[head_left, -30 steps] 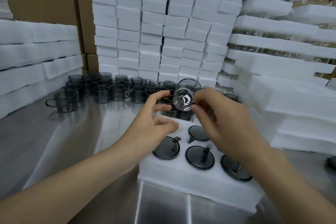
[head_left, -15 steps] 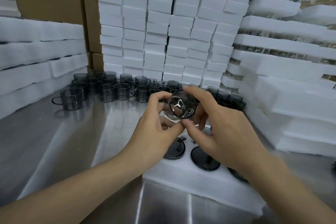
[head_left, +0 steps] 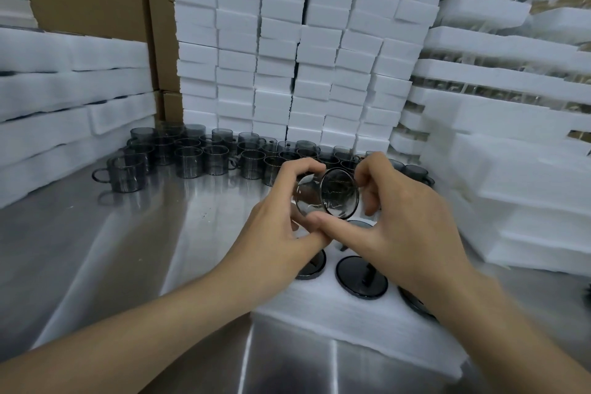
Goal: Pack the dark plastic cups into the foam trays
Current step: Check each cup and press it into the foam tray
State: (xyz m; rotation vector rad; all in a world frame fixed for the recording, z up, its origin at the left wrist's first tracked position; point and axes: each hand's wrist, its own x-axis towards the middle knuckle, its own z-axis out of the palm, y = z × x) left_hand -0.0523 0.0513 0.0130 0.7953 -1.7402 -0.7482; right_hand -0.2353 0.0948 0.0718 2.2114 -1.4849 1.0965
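A smoky transparent cup [head_left: 329, 194] is held on its side above a white foam tray [head_left: 351, 326], its round base facing me. My left hand [head_left: 281, 224] grips it from the left, fingers curled over its rim. My right hand [head_left: 406, 221] holds it from the right, thumb beneath it, touching my left thumb. The tray lies on the steel table and holds several dark cups [head_left: 361, 277] seated upside down in its holes. My hands hide the tray's far half.
Several loose dark cups [head_left: 192, 161] with handles stand in rows at the back of the steel table [head_left: 112, 249]. Stacked white foam blocks [head_left: 287, 41] form a wall behind them. Foam sheets [head_left: 64, 89] line the left, packed foam trays [head_left: 511, 137] the right.
Both hands closed around the cup, which my right hand alone held a second ago. It has dropped slightly toward the tray and turned, its base now angled rightward.
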